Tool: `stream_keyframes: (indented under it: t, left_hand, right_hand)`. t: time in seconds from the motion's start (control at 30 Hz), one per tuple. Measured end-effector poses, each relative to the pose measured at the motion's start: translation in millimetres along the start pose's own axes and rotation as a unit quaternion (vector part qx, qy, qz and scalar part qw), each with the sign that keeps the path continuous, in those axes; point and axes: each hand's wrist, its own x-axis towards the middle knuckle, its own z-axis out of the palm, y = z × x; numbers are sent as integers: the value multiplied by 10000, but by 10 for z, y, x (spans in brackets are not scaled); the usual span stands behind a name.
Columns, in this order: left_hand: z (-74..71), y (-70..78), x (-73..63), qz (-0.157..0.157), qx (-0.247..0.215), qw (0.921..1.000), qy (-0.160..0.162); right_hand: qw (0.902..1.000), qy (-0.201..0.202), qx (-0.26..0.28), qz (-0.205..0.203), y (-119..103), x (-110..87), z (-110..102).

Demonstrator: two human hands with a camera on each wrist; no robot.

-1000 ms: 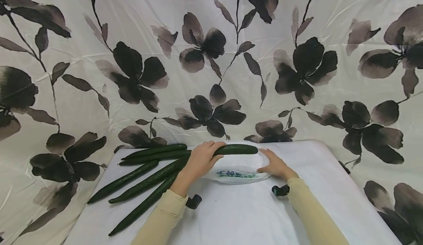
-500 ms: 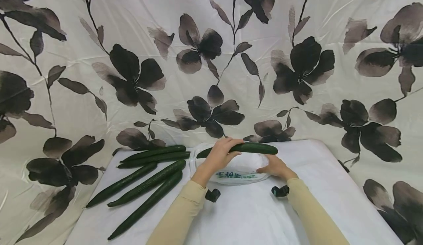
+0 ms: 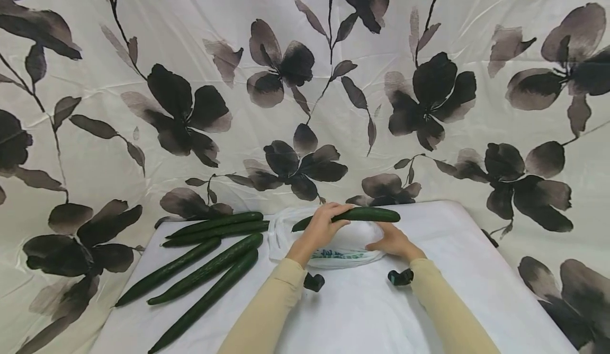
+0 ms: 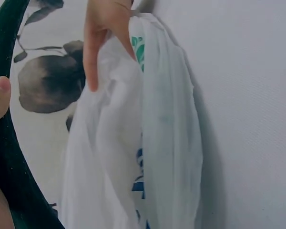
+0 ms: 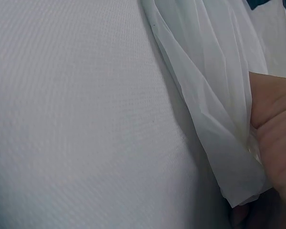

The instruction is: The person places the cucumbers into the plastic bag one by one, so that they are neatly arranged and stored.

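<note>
Fingers of the left hand grip one cucumber over the 12 o'clock edge of the plastic bag; the right hand keeps thumb and forefinger spread at its 3 o'clock end, other fingers can't tell. Judging progress: one lifted but outside the bag, five more cucumbers left on the table toward 8 to 9 o'clock, bag contents not visible
</note>
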Motion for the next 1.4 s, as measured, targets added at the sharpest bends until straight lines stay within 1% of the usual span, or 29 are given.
stream_keyframes:
  t: [0.17, 0.33, 0.43, 0.6, 0.67, 0.73, 0.87, 0.93, 1.0, 1.07, 1.13, 1.2, 1.3, 1.4]
  left_hand:
    - [-39, -145, -30, -306, -2, 9995, -14]
    - [-70, -302, -86, -627, 93, 9980, -40]
    - [-68, -384, -119, -717, 160, 9973, -67]
    - [-52, -486, -172, -859, 336, 9957, -57]
    - [-26, -497, -173, -873, 503, 9949, -64]
    - [22, -490, -166, -894, 716, 9933, -155]
    - [144, -439, -120, -845, 1117, 9894, -385]
    - [195, -414, -91, -748, 1254, 9882, -466]
    - [222, -390, -57, -581, 1401, 9872, -488]
    - [226, -378, -31, -421, 1602, 9850, -480]
    - [213, -379, -21, -346, 1792, 9820, -483]
    - [193, -394, -33, -381, 1961, 9784, -535]
    - [169, -434, -80, -580, 2024, 9754, -649]
    - [163, -487, -142, -777, 2141, 9708, -751]
  right_hand:
    - [9998, 102, 77, 117, -82, 53, 29]
    - [9991, 111, 201, 343, -172, 94, 57]
    - [9987, 68, 242, 438, -195, 105, 57]
    - [9993, 1, 299, 233, -189, 128, 84]
    - [9996, 19, 277, 90, -171, 121, 86]
    - [9997, 62, 235, 16, -137, 96, 76]
    - [9998, 144, 154, 34, -44, 7, 23]
    - [9997, 155, 131, 109, -4, -39, -7]
    - [9996, 161, 155, 142, 19, -72, -30]
    - [9997, 165, 153, 124, 23, -91, -40]
    - [9996, 156, 185, 128, 15, -90, -32]
    - [9997, 123, 197, 100, -4, -82, -13]
    - [9995, 79, 254, 162, -33, -60, 25]
    - [9995, 55, 261, 143, -65, -35, 60]
